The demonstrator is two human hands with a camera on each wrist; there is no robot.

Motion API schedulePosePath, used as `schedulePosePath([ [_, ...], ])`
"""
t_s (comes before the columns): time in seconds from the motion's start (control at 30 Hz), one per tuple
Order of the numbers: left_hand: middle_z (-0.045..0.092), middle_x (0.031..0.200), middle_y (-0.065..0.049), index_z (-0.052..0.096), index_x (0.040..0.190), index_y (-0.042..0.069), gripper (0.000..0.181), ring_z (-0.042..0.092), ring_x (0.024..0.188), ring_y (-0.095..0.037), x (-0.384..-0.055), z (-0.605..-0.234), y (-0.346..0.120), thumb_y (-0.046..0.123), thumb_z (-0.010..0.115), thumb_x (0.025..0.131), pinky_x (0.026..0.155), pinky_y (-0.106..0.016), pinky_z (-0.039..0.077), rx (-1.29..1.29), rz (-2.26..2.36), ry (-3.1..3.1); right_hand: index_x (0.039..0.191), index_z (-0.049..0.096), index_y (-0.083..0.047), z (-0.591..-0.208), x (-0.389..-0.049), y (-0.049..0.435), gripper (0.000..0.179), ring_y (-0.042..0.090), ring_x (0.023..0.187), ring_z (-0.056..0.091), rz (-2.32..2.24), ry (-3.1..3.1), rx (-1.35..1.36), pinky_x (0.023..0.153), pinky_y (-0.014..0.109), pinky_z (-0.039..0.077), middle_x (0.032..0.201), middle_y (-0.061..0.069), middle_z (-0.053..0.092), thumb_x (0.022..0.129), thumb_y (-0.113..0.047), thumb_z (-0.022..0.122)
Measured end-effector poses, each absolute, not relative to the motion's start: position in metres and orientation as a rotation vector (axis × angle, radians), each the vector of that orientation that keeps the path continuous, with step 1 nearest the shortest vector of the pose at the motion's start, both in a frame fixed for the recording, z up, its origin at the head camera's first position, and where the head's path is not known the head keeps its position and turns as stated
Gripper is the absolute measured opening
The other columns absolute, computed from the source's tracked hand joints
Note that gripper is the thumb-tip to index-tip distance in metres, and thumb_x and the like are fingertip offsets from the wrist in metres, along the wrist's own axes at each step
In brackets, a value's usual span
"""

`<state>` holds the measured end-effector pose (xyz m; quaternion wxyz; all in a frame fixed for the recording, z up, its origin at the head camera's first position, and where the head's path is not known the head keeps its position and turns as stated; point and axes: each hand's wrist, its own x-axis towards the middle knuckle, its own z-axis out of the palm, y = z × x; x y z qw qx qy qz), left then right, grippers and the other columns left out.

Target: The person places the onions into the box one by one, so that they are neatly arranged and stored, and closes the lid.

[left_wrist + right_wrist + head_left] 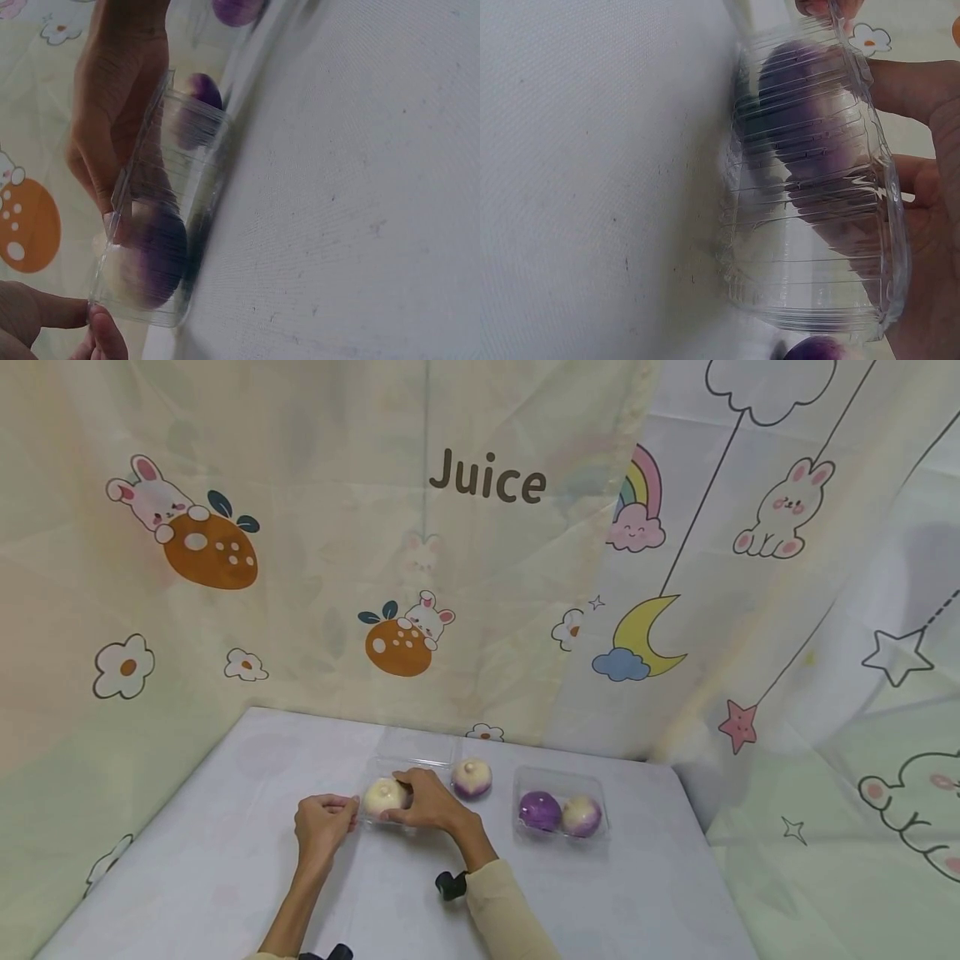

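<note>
My right hand [435, 802] reaches into a clear plastic box [214, 116], its thumb and fingers holding a round cream-and-purple vegetable [382, 795] that looks like an onion. This vegetable [154, 255] sits at the box's left end, cream side up and purple below. At that same end, my left hand [322, 828] pinches the box's rim between thumb and fingertip. The box's hinged lid [416, 745] lies folded back behind it. Through the ribbed wall, the vegetable [802, 112] also shows in the right wrist view.
Just right of the box, another cream-and-purple vegetable [472, 778] stands on the white table [637, 893]. Farther right is a second clear box [562, 777] with a purple vegetable [540, 811] and a cream-and-purple one [581, 816] inside. A printed curtain [487, 560] hangs behind the table.
</note>
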<state>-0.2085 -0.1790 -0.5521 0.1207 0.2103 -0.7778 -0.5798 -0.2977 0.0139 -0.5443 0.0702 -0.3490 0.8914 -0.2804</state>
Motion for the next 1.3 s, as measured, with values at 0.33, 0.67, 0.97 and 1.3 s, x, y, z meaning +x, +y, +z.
schedulePosePath([
  [0.33,0.078,0.076,-0.013,0.075,0.102,-0.014,0.024,0.075,0.064,-0.020,-0.210,-0.551,-0.179,0.010,0.073,0.102,0.058,-0.026,0.066,0.598,-1.701,-2.272,0.152,0.060,0.001,-0.541,-0.298,0.015,0.080,0.021,0.132,0.069,-0.894,2.684,-1.040,0.119,0.033,0.056,0.145,0.013,0.072,0.093,-0.049,0.084],
  [0.67,0.078,0.074,-0.013,0.075,0.101,-0.015,0.024,0.075,0.063,-0.022,-0.210,-0.551,-0.179,0.009,0.073,0.101,0.055,-0.023,0.064,0.594,-1.683,-2.274,0.153,0.058,0.001,-0.531,-0.294,0.022,0.083,0.026,0.132,0.071,-1.032,2.634,-0.983,0.117,0.036,0.058,0.148,0.016,0.069,0.090,-0.044,0.089],
  [0.97,0.078,0.074,-0.013,0.074,0.101,-0.015,0.025,0.076,0.064,-0.023,-0.210,-0.554,-0.180,0.010,0.073,0.101,0.056,-0.026,0.066,0.591,-1.696,-2.271,0.152,0.061,0.000,-0.523,-0.294,0.034,0.080,0.033,0.132,0.072,-1.160,2.619,-0.929,0.114,0.046,0.061,0.150,0.017,0.069,0.089,-0.039,0.091],
  [1.3,0.077,0.071,-0.010,0.075,0.101,-0.015,0.025,0.076,0.064,-0.022,-0.210,-0.554,-0.180,0.010,0.073,0.100,0.054,-0.021,0.063,0.586,-1.694,-2.266,0.150,0.063,-0.001,-0.521,-0.301,0.048,0.085,0.037,0.130,0.073,-1.264,2.638,-0.975,0.113,0.050,0.062,0.148,0.016,0.071,0.080,-0.031,0.100],
])
